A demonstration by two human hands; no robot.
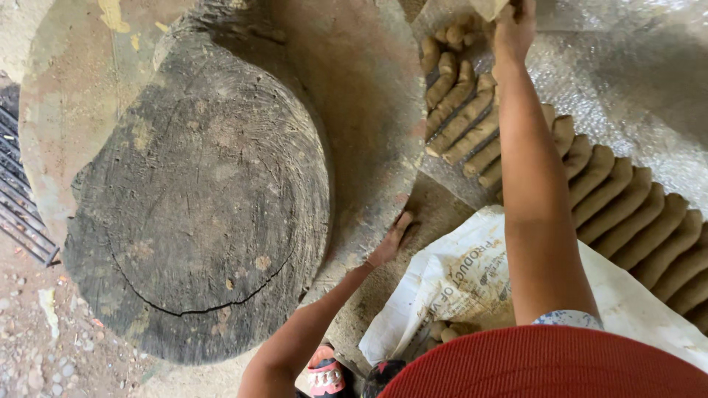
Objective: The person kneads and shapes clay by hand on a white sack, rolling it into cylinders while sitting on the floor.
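Down at the bottom edge, around 6 o'clock, there's a red ribbed garment (546, 365) and a patterned sandal (324, 376), and both bare arms go out from there. The left hand (391, 239) sits near the middle, flat and open with fingers together, holding nothing. It's just leaning on the rim of the round concrete slab (369, 110), right next to the big cracked wooden block (199, 199) at 9 o'clock. A dirty white sack (457, 280) lies at 5 o'clock. Past it, rows of clay rolls (619, 206) run from 3 o'clock up toward 1 on a clear plastic sheet (627, 74). They're brownish sausage shapes packed side by side and touching, matte, and they look soft. The right hand (514, 29) is stretched all the way to 12 o'clock, fingers curled shut on a pale flap (488, 7) that the frame cuts off, so I can't tell what it is. My read is the step in hand is gripping that flap just above the farthest rolls. Any move there calls for a light touch, since those rolls would probably dent easily.
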